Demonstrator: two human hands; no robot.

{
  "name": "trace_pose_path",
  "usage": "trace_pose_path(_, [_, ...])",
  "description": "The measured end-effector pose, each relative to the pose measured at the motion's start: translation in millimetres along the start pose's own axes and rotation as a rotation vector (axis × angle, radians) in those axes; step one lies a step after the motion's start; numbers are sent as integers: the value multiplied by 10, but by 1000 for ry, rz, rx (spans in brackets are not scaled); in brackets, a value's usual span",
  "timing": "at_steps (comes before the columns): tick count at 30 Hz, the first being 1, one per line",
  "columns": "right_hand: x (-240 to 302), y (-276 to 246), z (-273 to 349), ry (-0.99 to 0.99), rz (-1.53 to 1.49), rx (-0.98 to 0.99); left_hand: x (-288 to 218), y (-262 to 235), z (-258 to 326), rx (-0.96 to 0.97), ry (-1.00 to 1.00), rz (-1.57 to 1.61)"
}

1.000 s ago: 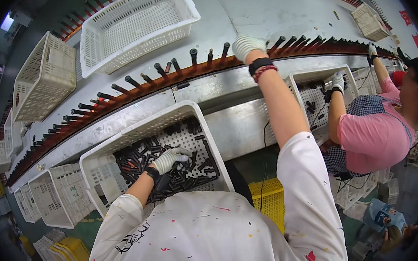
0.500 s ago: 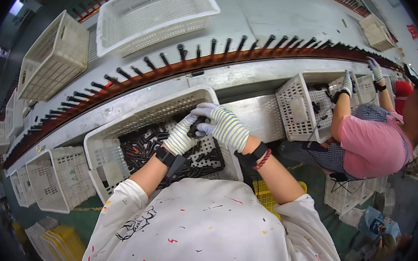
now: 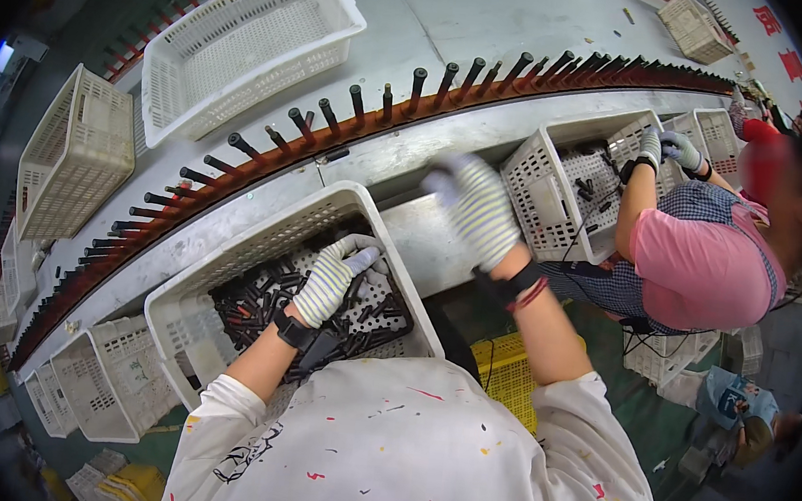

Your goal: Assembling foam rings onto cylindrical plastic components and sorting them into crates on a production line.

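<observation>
My left hand [image 3: 334, 281], in a striped glove, is over the white perforated crate [image 3: 402, 284] in front of me. Its fingers are curled together; whatever may be in them is hidden. Small black cylindrical parts [image 3: 259, 297], with a few reddish ones among them, lie loose on the crate's bottom. Apart from it, my gloved right hand [image 3: 477, 209] is raised beyond the crate's right wall, near the metal bench edge. Motion smears its fingers, so I cannot see whether they hold anything.
A curved reddish-brown rail [image 3: 403, 117] carries a row of upright black cylindrical pieces across the bench. White crates [image 3: 246, 56] stand behind it and at the left. On the right a co-worker in a pink shirt [image 3: 696, 262] works at another crate [image 3: 542, 191]. A yellow basket [image 3: 509, 375] is below my right arm.
My hands were together over the crate around a dark part. Now the right has swung away, up and to the right, while the left stays over the crate. The view has shifted slightly.
</observation>
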State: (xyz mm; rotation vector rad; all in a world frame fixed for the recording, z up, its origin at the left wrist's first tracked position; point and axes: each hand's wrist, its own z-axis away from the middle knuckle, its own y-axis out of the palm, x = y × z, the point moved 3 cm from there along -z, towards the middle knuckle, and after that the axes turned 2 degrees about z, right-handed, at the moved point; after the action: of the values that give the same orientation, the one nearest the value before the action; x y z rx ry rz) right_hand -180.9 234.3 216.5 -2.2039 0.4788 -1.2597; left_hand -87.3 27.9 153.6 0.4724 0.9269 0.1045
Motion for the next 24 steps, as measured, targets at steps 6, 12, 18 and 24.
trace_pose_path(6, [-1437,-653,-750,398,-383,-439,748,-1355,-237,-463,378,-1383])
trace_pose_path(12, [-1700,-864,-1193,342,200,-327,1082,-1648,-8,-622,-154,-1606])
trace_pose_path(18, [-1542,-559,-1535,437,532,22,1193,-1224,-13,-352,-55,-1616])
trace_pose_path(24, [-1178,-30,-1634,483,761,261,1574,-1146,-190,-98,-195,-1596])
